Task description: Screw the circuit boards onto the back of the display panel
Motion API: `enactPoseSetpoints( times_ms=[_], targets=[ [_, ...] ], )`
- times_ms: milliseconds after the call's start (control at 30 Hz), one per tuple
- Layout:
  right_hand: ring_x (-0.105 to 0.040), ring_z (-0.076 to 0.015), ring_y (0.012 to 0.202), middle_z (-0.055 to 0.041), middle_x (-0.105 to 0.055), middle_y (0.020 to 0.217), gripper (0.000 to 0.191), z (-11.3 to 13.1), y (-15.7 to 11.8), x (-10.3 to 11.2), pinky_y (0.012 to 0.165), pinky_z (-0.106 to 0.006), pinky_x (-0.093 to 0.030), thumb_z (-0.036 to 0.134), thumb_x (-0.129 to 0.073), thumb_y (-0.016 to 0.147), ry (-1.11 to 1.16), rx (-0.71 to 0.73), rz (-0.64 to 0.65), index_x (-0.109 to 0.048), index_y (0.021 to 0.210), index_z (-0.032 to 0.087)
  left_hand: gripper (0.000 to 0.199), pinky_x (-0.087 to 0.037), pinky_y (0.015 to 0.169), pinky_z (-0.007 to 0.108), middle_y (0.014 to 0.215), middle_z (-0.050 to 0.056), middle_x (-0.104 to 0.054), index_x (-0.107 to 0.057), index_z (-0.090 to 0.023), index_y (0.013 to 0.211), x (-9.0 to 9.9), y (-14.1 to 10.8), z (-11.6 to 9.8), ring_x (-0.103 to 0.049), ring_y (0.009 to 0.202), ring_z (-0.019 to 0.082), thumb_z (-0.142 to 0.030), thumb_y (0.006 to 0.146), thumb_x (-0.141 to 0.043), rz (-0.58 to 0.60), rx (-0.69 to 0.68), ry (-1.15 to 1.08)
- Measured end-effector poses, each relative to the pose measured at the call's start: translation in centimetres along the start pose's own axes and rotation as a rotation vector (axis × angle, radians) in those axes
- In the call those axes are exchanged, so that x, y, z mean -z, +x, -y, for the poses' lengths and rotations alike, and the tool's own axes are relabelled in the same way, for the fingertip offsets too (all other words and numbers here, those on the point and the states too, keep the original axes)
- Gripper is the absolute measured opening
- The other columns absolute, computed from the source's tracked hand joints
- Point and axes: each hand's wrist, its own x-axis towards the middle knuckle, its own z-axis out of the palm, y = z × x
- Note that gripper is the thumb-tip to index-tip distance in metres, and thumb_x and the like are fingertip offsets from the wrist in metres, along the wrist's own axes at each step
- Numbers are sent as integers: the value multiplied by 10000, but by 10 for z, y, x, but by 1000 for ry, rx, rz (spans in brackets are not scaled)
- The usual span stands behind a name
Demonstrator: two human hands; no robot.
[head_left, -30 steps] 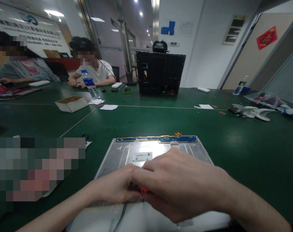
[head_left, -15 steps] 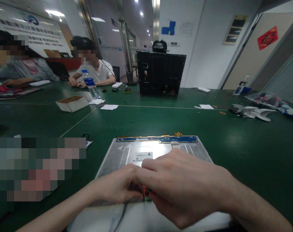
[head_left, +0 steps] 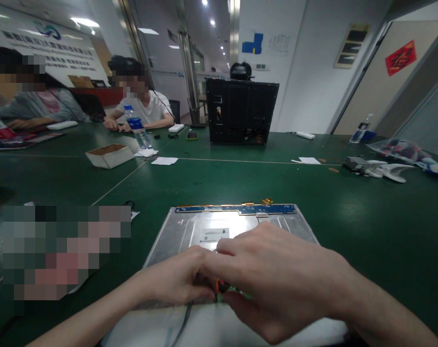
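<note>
bare left hand (head_left: pixel 182 274), fingers curled, and bare right hand (head_left: pixel 272 279), fingers bent over from the other side, meeting above the near part of a flat silver metal panel (head_left: pixel 168 241). between and beneath them: thin red-and-black wires (head_left: pixel 222 286) and a small green circuit board (head_left: pixel 240 291), mostly covered. the left fingertips lie just beside its visible left end; the right hand arches over the rest, so neither is clearly nearer. whether either hand grips cannot be told. the board appears to run left to right, though little shows. a thin black cable (head_left: pixel 183 324) runs from the left fingers toward the wearer. farther out, a long, narrow blue circuit strip (head_left: pixel 262 209) lies left to right along the panel's far edge, on a dark green tabletop (head_left: pixel 366 226).
</note>
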Motion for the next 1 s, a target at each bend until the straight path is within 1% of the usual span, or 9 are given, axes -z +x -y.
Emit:
enactPoseSetpoints(
  times_ms=[100,267,333,433,600,700,800,900,1000],
  targets=[
    [-419,-112,590,-15,-644,873,243,0,0,0,460,-248,-272,175,-589,791,-11,14,-3,-579,1033,156,118,-507,668,204,774,25,-665,-717,-140,876,1,0,-1,-578,691,152,-214,832,-637,-12,-12,3],
    [-438,-110,578,-2,-648,814,145,0,0,-2,475,-263,-261,180,-552,855,-29,8,-27,-577,996,160,119,-496,636,206,752,18,-657,-715,-139,873,-2,0,3,-573,662,146,-184,826,-615,7,-8,-61],
    [-462,-110,573,2,-656,789,117,0,0,-3,482,-272,-252,224,-537,908,-43,1,-34,-587,994,163,123,-493,629,209,745,12,-650,-714,-144,876,-3,-1,5,-569,660,147,-169,810,-613,4,-13,-73],
    [-503,-115,568,7,-668,764,168,-1,0,-5,486,-286,-240,322,-530,968,-57,-9,-39,-608,1017,181,144,-481,611,207,786,17,-656,-713,-153,882,-4,-1,7,-573,684,154,-149,775,-617,-16,-30,-66],
    [-544,-120,583,-6,-687,771,218,0,1,-5,505,-291,-246,379,-562,970,-41,-23,-47,-632,1016,178,130,-468,614,210,766,24,-644,-703,-143,850,-3,0,8,-568,676,156,-132,755,-616,-44,-82,-22],
    [-537,-122,616,-17,-689,824,210,0,2,-3,511,-276,-270,361,-594,945,-2,-25,-35,-634,998,162,101,-473,629,212,723,17,-633,-694,-137,825,-1,0,7,-561,662,154,-138,773,-608,-31,-71,-12],
    [-484,-120,617,-26,-664,871,183,0,1,0,483,-260,-285,283,-622,870,24,-10,0,-625,987,142,108,-472,625,201,703,13,-634,-690,-135,794,0,0,2,-570,655,150,-139,798,-582,3,-64,-42],
    [-439,-114,613,-25,-639,891,192,1,1,2,467,-248,-292,199,-630,787,35,8,27,-614,969,138,144,-473,607,195,769,28,-666,-697,-131,828,0,1,-4,-587,671,153,-143,804,-555,-30,-90,-80],
    [-447,-111,627,-24,-644,915,185,3,1,2,473,-245,-289,173,-609,803,42,18,33,-602,985,144,146,-485,628,205,764,27,-671,-703,-136,828,0,1,-7,-579,680,157,-181,811,-565,-38,-74,-64]
  ],
)
